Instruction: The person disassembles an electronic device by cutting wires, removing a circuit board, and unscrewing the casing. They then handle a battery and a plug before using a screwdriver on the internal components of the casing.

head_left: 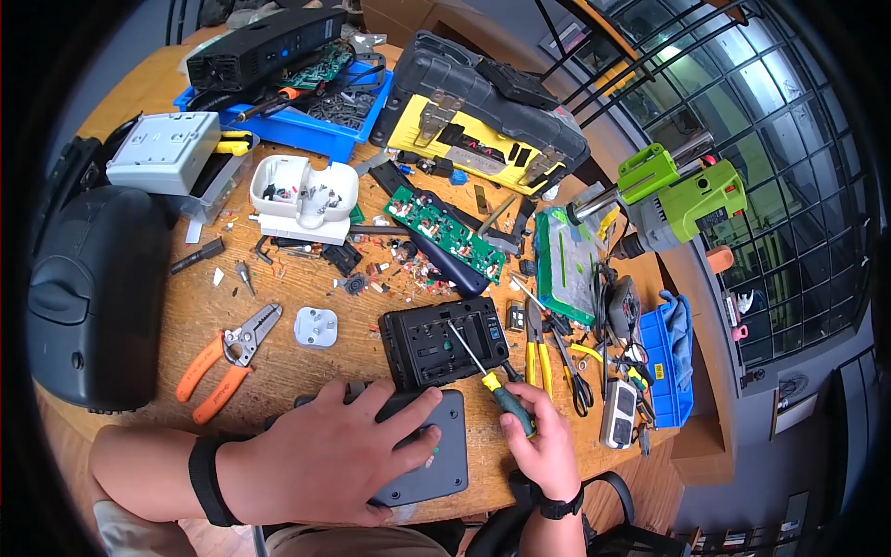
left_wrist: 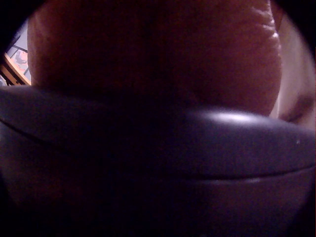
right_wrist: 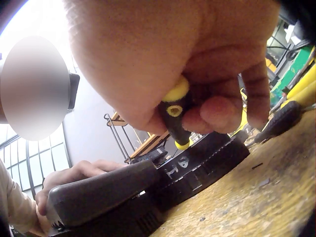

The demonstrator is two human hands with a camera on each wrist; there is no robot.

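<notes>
My left hand [head_left: 320, 455] lies spread, palm down, over a flat dark grey plastic casing [head_left: 447, 455] at the near table edge. In the left wrist view the rounded side of the casing [left_wrist: 237, 143] fills the lower half, under the dim hand [left_wrist: 153, 59]. My right hand [head_left: 546, 441] grips a screwdriver [head_left: 510, 408] by its green and yellow handle. Its shaft slants up and left over an open black plastic housing [head_left: 418, 343] just beyond the casing. The right wrist view shows the screwdriver handle [right_wrist: 174, 111] between thumb and fingers, above the housing [right_wrist: 207, 165].
Wire strippers [head_left: 237, 353] and a white plug adapter [head_left: 316, 327] lie to the left. Yellow-handled pliers [head_left: 537, 357] and scissors [head_left: 577, 381] lie right. Behind are a green circuit board [head_left: 445, 237], scattered scraps, a yellow-black toolbox [head_left: 464, 148] and a green drill [head_left: 687, 200].
</notes>
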